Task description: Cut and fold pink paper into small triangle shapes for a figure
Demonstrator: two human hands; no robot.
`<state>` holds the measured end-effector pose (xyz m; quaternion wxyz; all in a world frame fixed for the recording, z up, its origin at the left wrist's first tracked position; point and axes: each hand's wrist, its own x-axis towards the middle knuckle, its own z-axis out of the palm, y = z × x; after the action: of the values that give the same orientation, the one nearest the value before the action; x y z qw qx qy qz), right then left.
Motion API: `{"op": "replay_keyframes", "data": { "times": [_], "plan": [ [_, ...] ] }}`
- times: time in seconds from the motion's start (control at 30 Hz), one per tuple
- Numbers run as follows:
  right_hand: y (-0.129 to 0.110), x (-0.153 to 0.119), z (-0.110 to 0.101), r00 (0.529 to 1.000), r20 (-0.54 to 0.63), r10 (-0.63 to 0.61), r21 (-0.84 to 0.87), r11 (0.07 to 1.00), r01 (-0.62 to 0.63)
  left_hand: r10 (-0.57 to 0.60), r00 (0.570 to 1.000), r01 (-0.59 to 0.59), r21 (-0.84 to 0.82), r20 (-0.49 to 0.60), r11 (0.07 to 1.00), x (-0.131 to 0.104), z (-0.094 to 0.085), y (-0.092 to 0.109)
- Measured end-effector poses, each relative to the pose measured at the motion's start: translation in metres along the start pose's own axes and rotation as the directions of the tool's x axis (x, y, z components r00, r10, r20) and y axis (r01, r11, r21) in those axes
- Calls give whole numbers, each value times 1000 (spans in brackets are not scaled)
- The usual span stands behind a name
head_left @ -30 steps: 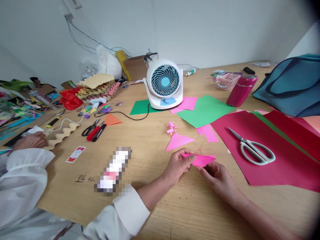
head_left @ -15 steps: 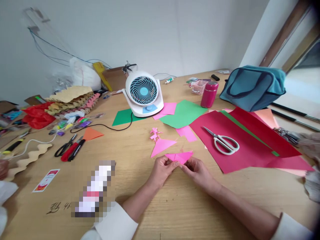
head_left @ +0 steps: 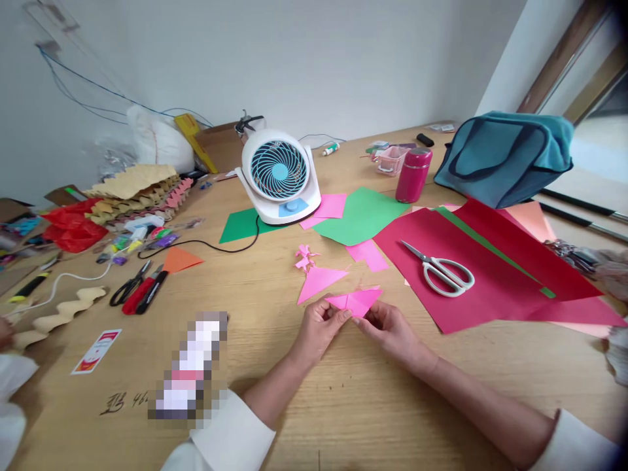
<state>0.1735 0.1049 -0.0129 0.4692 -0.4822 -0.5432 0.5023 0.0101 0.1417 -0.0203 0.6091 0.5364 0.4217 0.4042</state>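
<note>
A small folded piece of pink paper [head_left: 357, 301] is pinched between my two hands just above the wooden table. My left hand [head_left: 321, 330] grips its left side, thumb on the near edge. My right hand [head_left: 392, 332] holds the right side, thumb and fingers pressed together at the lower edge; some fingertips are hidden behind the paper. Right beyond it lies a flat pink paper triangle [head_left: 321, 282]. Small crumpled-looking pink paper pieces [head_left: 304, 257] sit behind that triangle.
White-handled scissors [head_left: 446, 275] rest on large red paper [head_left: 456, 311] at right. A white fan [head_left: 279, 176], pink bottle [head_left: 413, 175] and blue bag [head_left: 505, 157] stand farther back. Left are black scissors [head_left: 128, 288], a red cutter [head_left: 140, 297] and a pixelated phone-like object [head_left: 189, 366]. Another person's sleeve [head_left: 14, 392] shows.
The view has shifted slightly. Both hands still hold the folded pink paper, whose right tip now points a little higher.
</note>
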Motion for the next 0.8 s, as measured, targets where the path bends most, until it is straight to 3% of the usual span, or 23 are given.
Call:
{"op": "replay_keyframes", "data": {
  "times": [0.23,0.57,0.8],
  "plan": [
    [3,1,2,999,-3,37,71,997,-37,152,988,-154,168,27,974,2,-2,-1],
    [5,4,7,996,-88,3,104,995,7,197,979,-201,99,51,974,1,1,-4],
    [10,2,6,995,-94,33,79,997,-26,287,958,-284,212,18,935,-2,2,1]
  ]
}}
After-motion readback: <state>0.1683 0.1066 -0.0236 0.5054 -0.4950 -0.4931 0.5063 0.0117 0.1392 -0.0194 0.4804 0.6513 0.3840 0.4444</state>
